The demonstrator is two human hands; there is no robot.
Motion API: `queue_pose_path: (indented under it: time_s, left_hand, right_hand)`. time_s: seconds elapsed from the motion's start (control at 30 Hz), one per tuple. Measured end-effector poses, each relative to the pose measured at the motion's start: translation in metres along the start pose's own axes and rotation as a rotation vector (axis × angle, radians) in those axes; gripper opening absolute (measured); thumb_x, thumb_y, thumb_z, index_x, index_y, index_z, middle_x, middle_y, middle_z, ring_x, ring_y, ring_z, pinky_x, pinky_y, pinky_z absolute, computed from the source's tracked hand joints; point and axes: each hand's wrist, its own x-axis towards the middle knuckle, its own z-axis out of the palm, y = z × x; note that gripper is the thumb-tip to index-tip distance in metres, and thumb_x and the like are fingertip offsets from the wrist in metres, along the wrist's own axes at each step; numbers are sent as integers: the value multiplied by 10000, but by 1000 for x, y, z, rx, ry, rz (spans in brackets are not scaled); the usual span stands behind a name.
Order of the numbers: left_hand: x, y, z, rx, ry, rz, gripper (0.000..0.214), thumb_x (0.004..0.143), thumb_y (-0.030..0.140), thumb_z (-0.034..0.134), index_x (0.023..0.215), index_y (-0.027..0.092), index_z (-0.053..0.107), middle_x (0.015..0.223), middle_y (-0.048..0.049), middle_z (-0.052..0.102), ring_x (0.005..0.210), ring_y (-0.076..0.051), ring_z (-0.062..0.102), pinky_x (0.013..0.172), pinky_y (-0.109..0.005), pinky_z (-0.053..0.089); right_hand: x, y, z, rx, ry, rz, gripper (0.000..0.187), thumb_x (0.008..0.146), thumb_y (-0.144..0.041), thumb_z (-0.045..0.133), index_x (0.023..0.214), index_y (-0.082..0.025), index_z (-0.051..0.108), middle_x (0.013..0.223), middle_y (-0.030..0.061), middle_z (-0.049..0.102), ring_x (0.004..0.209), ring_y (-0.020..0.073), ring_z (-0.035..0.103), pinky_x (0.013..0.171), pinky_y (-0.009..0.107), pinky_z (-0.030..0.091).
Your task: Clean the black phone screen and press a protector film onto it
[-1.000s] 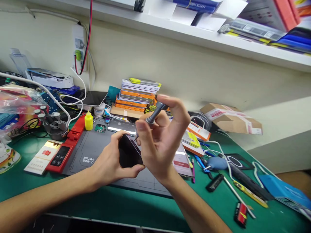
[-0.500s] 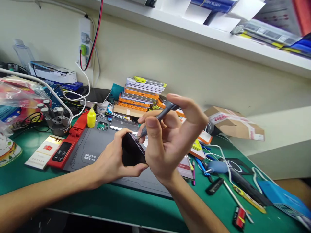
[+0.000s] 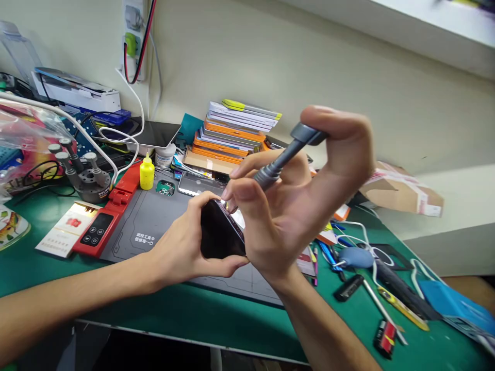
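Observation:
A black smartphone (image 3: 218, 234) is held tilted in my left hand (image 3: 185, 242), fingers along its upper side and thumb along its lower edge. Its narrow bottom edge faces my right hand (image 3: 294, 206). That hand is closed on a grey precision screwdriver (image 3: 284, 157), with the index finger on the cap and the thumb and other fingers around the shaft. The driver slants down toward the phone's edge. Its tip lies close to that edge among my fingers; whether it touches, I cannot tell. Both hands are above a grey work mat (image 3: 162, 216).
Left of the mat are a red control unit (image 3: 96, 234), a white-gold box (image 3: 67, 229), a screwdriver stand (image 3: 91, 178) and a yellow bottle (image 3: 147, 173). Orange-edged phone boxes (image 3: 228, 136) are stacked behind. At right lie a blue air blower (image 3: 356, 257), a yellow tool (image 3: 402, 309) and cables.
The view has shifted lower, bringing the bench up in the picture. My right hand and the screwdriver appear larger and further right, with the driver's cap raised. The left hand still holds the phone.

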Motion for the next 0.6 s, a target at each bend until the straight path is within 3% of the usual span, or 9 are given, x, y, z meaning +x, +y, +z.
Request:
queue_pose_path:
  time_s: [0.17,0.27,0.37,0.47,0.6]
  left_hand:
    - [0,1,0,21,27,29,868,892,608,796,1475,299,231,1213,-66,560,901,-210,649,709,-350,556]
    - [0,3,0,23,25,2,875,881,593,809,1475,292,242,1225,-71,570,942,-224,662,754,-369,572]
    - [0,4,-1,33,34,-17,897,865,587,823,1479,282,244,1297,-108,575,1023,-258,681,828,-409,589]
    - [1,5,-2,40,24,-16,878,868,564,824,1468,277,250,1298,-110,577,1017,-256,686,816,-400,586]
    - [1,6,-2,44,21,-40,869,866,560,825,1469,278,266,1277,-104,587,1045,-273,688,841,-426,587]
  right_hand:
    - [0,-3,-1,33,33,-35,445,1032,-305,578,1450,-456,603,1442,10,535,884,176,747,601,334,661]
    - [4,-4,1,19,57,-81,365,1028,-393,648,1392,-432,650,1340,27,593,1100,257,749,710,396,696]
    - [7,-7,2,-73,57,-74,359,1051,-363,623,1406,-423,631,1418,11,616,1373,300,657,896,459,696]
    - [7,-8,0,-90,77,-56,352,1098,-397,472,1421,-411,613,1452,11,640,1355,299,681,847,458,702]
    - [8,-7,-2,-65,72,-86,391,1025,-312,617,1402,-412,646,1405,10,680,1374,311,675,794,416,701]
